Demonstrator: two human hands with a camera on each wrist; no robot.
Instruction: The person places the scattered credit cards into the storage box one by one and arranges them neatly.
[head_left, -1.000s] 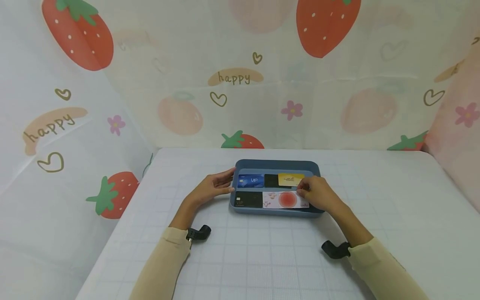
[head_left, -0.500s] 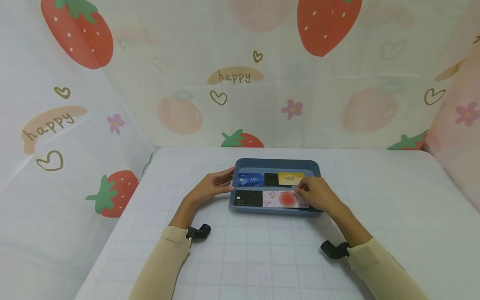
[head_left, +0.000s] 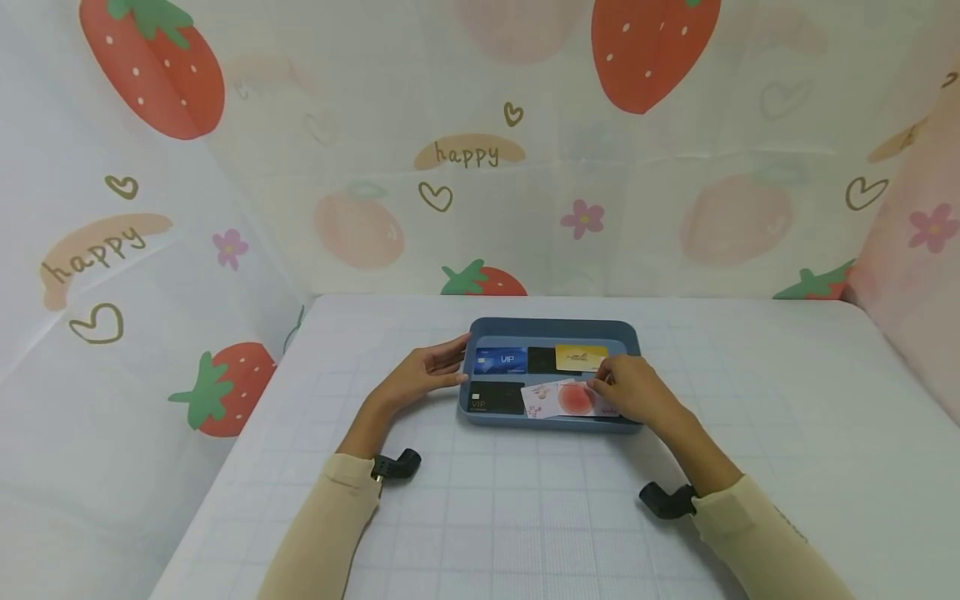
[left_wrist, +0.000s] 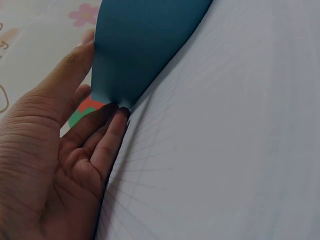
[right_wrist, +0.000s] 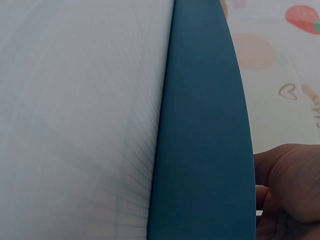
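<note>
A blue-grey tray [head_left: 551, 423] holds several flat cards in two rows. In the back row lie a blue VIP card [head_left: 501, 361], a black card [head_left: 542, 361] and a yellow card [head_left: 581, 358] overlapping it. A black VIP card [head_left: 497, 397] is at the front left. Beside it, pale pink cards, one with a red circle [head_left: 576, 398], overlap and sit slightly tilted. My right hand [head_left: 633, 387] pinches the red-circle card near its upper right edge; the tray wall hides the fingertips in the right wrist view. My left hand [head_left: 423, 371] touches the tray's left end with extended fingers.
The tray stands on a white table [head_left: 517, 517] with a faint grid pattern. A strawberry-print curtain [head_left: 480, 225] hangs behind the table and along both sides. Black wrist cameras sit on both arms, the left one [head_left: 397, 465] near the sleeve cuff.
The pale pink cards have tilted, their left end shifting slightly left and down over the black VIP card. My right hand has moved slightly left; the left hand stays on the tray.
</note>
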